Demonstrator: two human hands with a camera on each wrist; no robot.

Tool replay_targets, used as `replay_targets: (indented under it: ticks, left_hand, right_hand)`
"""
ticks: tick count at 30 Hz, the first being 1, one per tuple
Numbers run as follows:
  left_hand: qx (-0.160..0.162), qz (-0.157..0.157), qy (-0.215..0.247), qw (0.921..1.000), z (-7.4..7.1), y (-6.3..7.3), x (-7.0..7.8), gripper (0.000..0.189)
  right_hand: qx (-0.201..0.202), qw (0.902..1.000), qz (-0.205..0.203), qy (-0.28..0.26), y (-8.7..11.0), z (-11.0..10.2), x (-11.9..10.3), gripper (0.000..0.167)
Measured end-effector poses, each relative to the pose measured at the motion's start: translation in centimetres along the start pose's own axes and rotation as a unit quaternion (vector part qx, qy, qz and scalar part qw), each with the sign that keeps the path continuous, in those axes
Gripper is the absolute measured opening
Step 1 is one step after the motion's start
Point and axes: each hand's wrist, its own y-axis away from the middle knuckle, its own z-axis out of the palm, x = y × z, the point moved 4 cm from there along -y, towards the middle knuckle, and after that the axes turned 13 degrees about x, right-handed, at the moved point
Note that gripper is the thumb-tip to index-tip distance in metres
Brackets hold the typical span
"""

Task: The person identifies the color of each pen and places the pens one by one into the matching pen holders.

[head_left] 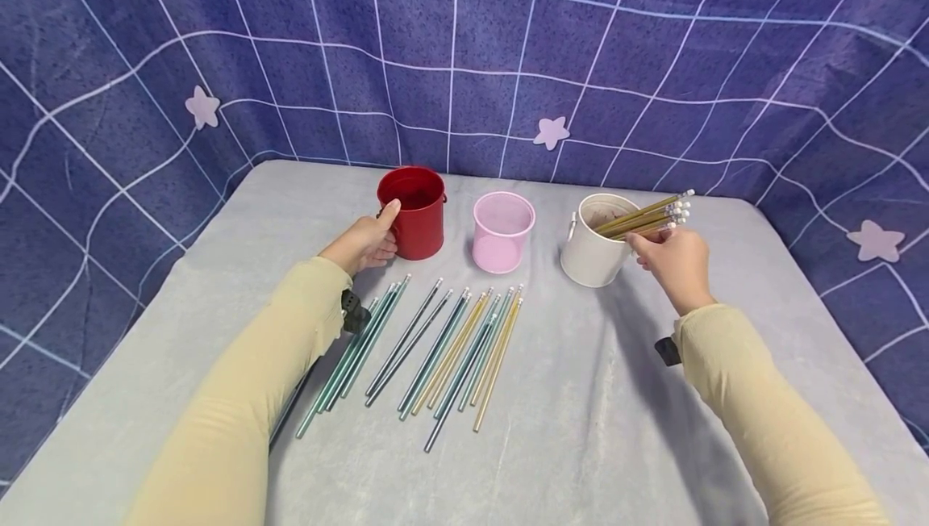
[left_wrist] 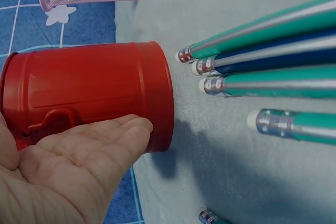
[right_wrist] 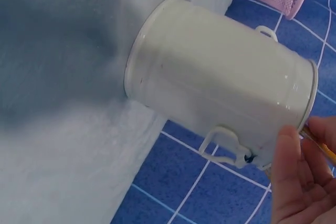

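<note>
My left hand (head_left: 368,244) rests against the left side of a red metal bucket (head_left: 422,223), thumb at the rim. In the left wrist view, its fingers (left_wrist: 113,142) lie nearly straight along the bucket's wall by a wire handle. At the right, my right hand (head_left: 675,264) is at the rim of a cream bucket (head_left: 595,256), holding a bundle of yellow pencils (head_left: 646,215). These pencils slant out of the bucket's mouth, white eraser ends to the right. In the right wrist view, thumb (right_wrist: 287,156) and fingers meet beside the rim, mostly hiding the pencils.
A pink mesh cup (head_left: 502,240) stands between the two buckets. In front lie several green pencils (head_left: 363,348), dark blue pencils (head_left: 406,344) and yellow pencils (head_left: 501,356) on the grey cloth (head_left: 581,429). A purple grid-patterned curtain (head_left: 464,50) with stars hangs behind.
</note>
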Motion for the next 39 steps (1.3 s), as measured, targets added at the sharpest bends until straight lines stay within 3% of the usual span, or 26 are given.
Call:
replay_targets:
  ticks: [5, 8, 12, 15, 23, 32, 39]
  left_hand:
    - [-0.001, 0.014, -0.002, 0.9999, -0.1, -1.0, -0.6, 0.096]
    - [0.002, 0.016, -0.005, 0.9999, -0.2, -1.3, -0.7, 0.098]
    - [0.012, 0.007, -0.011, 0.9998, -0.1, -0.5, -0.2, 0.090]
    - [0.016, 0.004, -0.011, 0.9998, -0.1, 0.1, 0.0, 0.086]
    - [0.017, 0.001, -0.007, 0.9998, 0.0, -0.1, 0.0, 0.085]
    - [0.022, 0.001, -0.009, 0.9997, -0.1, -0.3, -0.1, 0.085]
    - [0.026, 0.000, -0.013, 0.9996, -0.2, -0.2, -0.1, 0.084]
  right_hand:
    - [-0.020, 0.9998, -0.001, 0.009, 0.1, -0.2, 0.2, 0.030]
    - [-0.069, 0.9965, -0.021, 0.044, 0.8, 0.2, 0.1, 0.032]
    - [-0.164, 0.9797, -0.076, 0.086, 2.7, 1.6, -0.9, 0.027]
    - [-0.212, 0.9660, -0.118, 0.090, 4.3, 3.0, -1.8, 0.022]
    - [-0.325, 0.9398, -0.095, 0.050, 7.6, 7.1, -3.2, 0.020]
    - [-0.373, 0.9205, -0.095, 0.066, 9.1, 10.0, -4.8, 0.024]
    - [-0.388, 0.9139, -0.096, 0.071, 10.5, 11.9, -5.8, 0.034]
